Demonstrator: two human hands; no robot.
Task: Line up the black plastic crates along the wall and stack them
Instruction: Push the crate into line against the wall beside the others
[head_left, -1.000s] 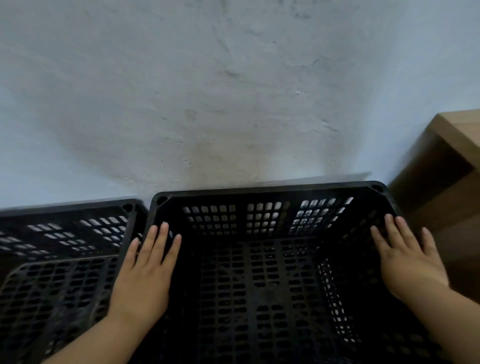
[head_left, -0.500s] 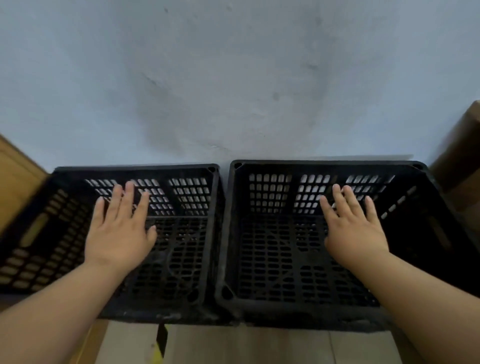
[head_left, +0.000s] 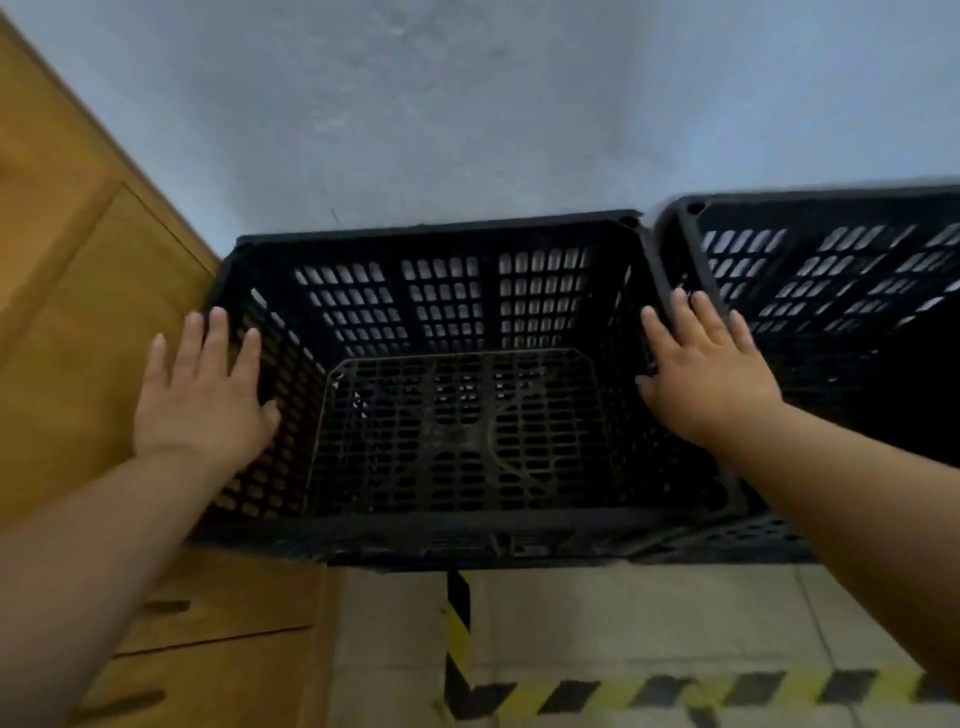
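Two black slotted plastic crates stand side by side against the pale wall. The left crate (head_left: 441, 538) fills the centre of the view and is empty. The right crate (head_left: 831, 270) runs off the right edge. My left hand (head_left: 200, 387) hovers at the left crate's left rim, fingers spread, palm down. My right hand (head_left: 704, 369) lies flat over the left crate's right rim, where the two crates meet, fingers spread. Neither hand grips anything.
A wooden cabinet (head_left: 67, 291) stands hard against the left crate's left side. Pale floor tiles with yellow-and-black hazard tape (head_left: 649, 699) lie in front of the crates. The grey-blue wall (head_left: 493, 104) is directly behind them.
The view has shifted left from the right crate to the left crate. Both hands moved left, from inside the two crates to the two side rims of the left crate.
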